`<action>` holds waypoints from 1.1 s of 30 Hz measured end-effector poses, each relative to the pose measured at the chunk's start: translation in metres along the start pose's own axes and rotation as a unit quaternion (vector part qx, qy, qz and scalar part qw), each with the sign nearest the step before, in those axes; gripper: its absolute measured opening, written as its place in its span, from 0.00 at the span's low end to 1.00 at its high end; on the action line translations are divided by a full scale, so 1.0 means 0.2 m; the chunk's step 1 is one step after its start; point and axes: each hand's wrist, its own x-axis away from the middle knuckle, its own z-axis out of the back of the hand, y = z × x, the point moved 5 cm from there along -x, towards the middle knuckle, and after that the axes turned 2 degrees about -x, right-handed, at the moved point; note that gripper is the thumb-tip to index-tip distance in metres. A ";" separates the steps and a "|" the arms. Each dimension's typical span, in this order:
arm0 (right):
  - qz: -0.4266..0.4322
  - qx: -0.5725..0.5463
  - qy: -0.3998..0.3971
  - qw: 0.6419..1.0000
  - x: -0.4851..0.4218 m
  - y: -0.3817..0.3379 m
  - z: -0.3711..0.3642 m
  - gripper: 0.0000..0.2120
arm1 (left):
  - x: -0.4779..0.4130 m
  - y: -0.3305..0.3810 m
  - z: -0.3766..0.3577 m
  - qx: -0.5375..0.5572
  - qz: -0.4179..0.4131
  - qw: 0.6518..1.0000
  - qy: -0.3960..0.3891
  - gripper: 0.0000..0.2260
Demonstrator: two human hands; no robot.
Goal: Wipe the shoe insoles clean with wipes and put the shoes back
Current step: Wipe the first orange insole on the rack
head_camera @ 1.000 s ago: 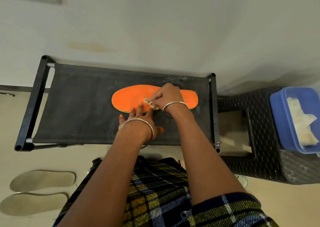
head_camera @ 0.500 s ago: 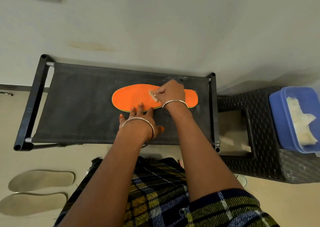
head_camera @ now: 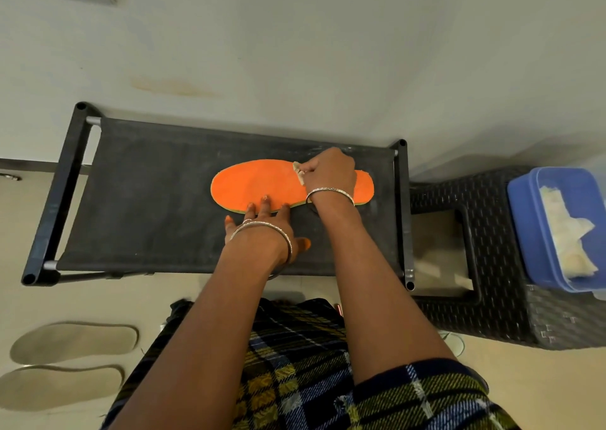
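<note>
So your black fabric-topped rack (head_camera: pixel 147 200) sits against the wall, and everything else hangs off that. Off the rack's right end you've got a dark woven stool (head_camera: pixel 505 298), touching or nearly so, with a blue tub (head_camera: pixel 521 226) of wipes on its far side from the rack. The orange insole (head_camera: pixel 249 187) lies flat on the rack top, toward the rack's right half, long side running along it. Two beige insoles (head_camera: pixel 75 337) lie side by side on the floor in front of the rack's left end. Your left hand (head_camera: pixel 262 229) is flat on the rack, fingers straight, tips pressing the insole's near edge. Your right hand (head_camera: pixel 331 173) is curled around a bunched-up wipe (head_camera: pixel 299 175), pressed on the insole near its back edge.
</note>
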 end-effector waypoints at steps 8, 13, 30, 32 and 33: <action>0.070 0.002 -0.066 0.995 0.06 -0.08 -0.05 0.11 | -0.03 0.00 -0.02 0.007 0.003 1.000 0.000 0.36; 0.043 0.014 -0.010 0.999 0.02 -0.01 0.01 0.12 | -0.01 -0.01 0.00 0.014 -0.006 1.000 0.003 0.35; 0.027 0.001 -0.016 1.000 0.00 -0.03 -0.04 0.10 | -0.01 -0.01 0.01 0.019 -0.017 1.000 -0.006 0.35; 0.082 -0.006 -0.041 0.996 0.04 -0.07 -0.07 0.10 | -0.02 -0.02 0.01 0.025 -0.017 1.000 -0.004 0.35; 0.096 -0.004 -0.046 0.994 0.04 -0.08 -0.08 0.10 | -0.02 -0.01 0.00 0.026 -0.017 1.000 -0.005 0.35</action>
